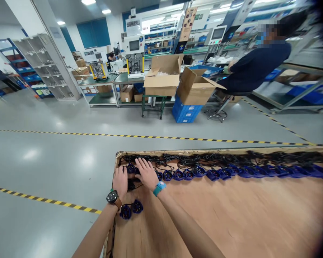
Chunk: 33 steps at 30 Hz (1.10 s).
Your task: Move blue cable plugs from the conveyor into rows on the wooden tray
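— Gripping anything? 
— Both hands lie flat and open: left hand (pixel 120 180) and right hand (pixel 146 173) press on blue plugs (pixel 131 167) and black cables (pixel 140 158), lower centre-left, at the wooden board's (pixel 231 215) far edge.

No legible text, labels or signs.

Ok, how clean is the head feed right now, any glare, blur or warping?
Head view: strong wide-angle bend, floor tape lines curve; ceiling-light glare patches on the grey floor; right end of the blue connector row smeared, dark vignette at the right corner; left hand and right hand fairly sharp.
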{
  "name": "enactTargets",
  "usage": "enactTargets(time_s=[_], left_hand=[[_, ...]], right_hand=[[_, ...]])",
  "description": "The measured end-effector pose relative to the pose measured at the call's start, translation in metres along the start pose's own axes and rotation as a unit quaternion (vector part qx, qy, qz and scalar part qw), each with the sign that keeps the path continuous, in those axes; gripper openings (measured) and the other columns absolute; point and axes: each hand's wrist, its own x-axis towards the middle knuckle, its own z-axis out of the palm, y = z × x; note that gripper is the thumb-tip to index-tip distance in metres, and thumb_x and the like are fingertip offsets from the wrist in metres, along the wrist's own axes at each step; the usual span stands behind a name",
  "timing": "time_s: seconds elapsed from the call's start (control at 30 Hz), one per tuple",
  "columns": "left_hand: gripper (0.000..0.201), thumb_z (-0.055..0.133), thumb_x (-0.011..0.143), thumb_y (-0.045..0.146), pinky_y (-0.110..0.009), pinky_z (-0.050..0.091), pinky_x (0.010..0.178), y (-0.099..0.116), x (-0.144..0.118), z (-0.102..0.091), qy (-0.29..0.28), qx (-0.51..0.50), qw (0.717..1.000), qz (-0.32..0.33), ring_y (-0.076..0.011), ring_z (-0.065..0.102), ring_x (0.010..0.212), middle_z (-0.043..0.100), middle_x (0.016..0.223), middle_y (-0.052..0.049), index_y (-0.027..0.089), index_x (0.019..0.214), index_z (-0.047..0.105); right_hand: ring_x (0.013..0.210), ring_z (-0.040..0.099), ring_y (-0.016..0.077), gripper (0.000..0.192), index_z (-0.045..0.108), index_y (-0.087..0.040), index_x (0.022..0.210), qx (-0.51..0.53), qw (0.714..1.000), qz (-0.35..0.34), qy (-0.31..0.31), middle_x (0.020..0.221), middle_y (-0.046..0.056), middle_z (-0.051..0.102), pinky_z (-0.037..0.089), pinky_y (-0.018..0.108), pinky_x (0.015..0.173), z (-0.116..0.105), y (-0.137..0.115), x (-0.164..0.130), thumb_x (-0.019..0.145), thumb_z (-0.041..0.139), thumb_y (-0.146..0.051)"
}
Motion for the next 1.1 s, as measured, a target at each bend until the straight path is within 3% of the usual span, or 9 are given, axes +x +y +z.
enactTargets(time_s=[0.13, 0.23, 0.5, 0.77, 1.1], left_hand=[[0.057, 0.042, 0.089, 0.006, -0.045, 0.037, 0.115, -0.005, 0.015, 0.012, 0.002, -0.067, 0.991, 0.12, -0.0293, 0.039, 0.138, 0.044, 0.15, -0.015, 0.009, 0.146, 0.039], [0.06, 0.046, 0.087, 0.01, -0.044, 0.033, 0.118, -0.007, 0.024, 0.019, -0.026, -0.102, 0.981, 0.163, -0.0271, 0.042, 0.136, 0.045, 0.148, -0.017, 0.009, 0.146, 0.038], [0.059, 0.056, 0.09, 0.041, -0.051, 0.032, 0.113, 0.009, 0.026, 0.022, 0.014, -0.094, 0.986, 0.139, -0.0317, 0.044, 0.127, 0.047, 0.135, -0.017, 0.012, 0.141, 0.046], [0.051, 0.051, 0.093, 0.043, -0.053, 0.032, 0.111, 0.017, 0.028, 0.025, 0.057, -0.037, 0.986, 0.151, -0.0326, 0.043, 0.125, 0.049, 0.13, -0.018, 0.019, 0.139, 0.052], [0.054, 0.048, 0.095, 0.044, -0.049, 0.037, 0.103, 0.021, 0.03, 0.025, 0.049, -0.025, 0.989, 0.139, -0.0325, 0.046, 0.122, 0.05, 0.13, -0.018, 0.021, 0.143, 0.048]], right_hand=[[0.144, 0.034, 0.0326, 0.071, 0.036, -0.017, 0.153, -0.024, 0.999, -0.008, -0.028, 0.156, 0.014, 0.04, 0.029, 0.054, 0.117, -0.007, 0.025, -0.022, 0.092, 0.061, -0.045], [0.14, 0.038, 0.0317, 0.061, 0.045, -0.021, 0.147, -0.04, 0.998, -0.038, -0.02, 0.154, 0.013, 0.043, 0.033, 0.053, 0.114, -0.006, 0.035, -0.024, 0.093, 0.061, -0.043], [0.135, 0.04, 0.0304, 0.051, 0.052, -0.023, 0.138, -0.06, 0.997, -0.056, 0.006, 0.15, 0.01, 0.047, 0.037, 0.051, 0.11, -0.008, 0.043, -0.014, 0.092, 0.062, -0.041], [0.134, 0.041, 0.03, 0.051, 0.054, -0.022, 0.136, -0.079, 0.993, -0.091, -0.014, 0.151, 0.01, 0.047, 0.041, 0.05, 0.106, -0.013, 0.054, -0.011, 0.09, 0.065, -0.041], [0.134, 0.042, 0.0292, 0.05, 0.052, -0.021, 0.139, -0.09, 0.989, -0.113, -0.022, 0.153, 0.011, 0.045, 0.042, 0.049, 0.105, -0.015, 0.063, -0.009, 0.094, 0.059, -0.042]])
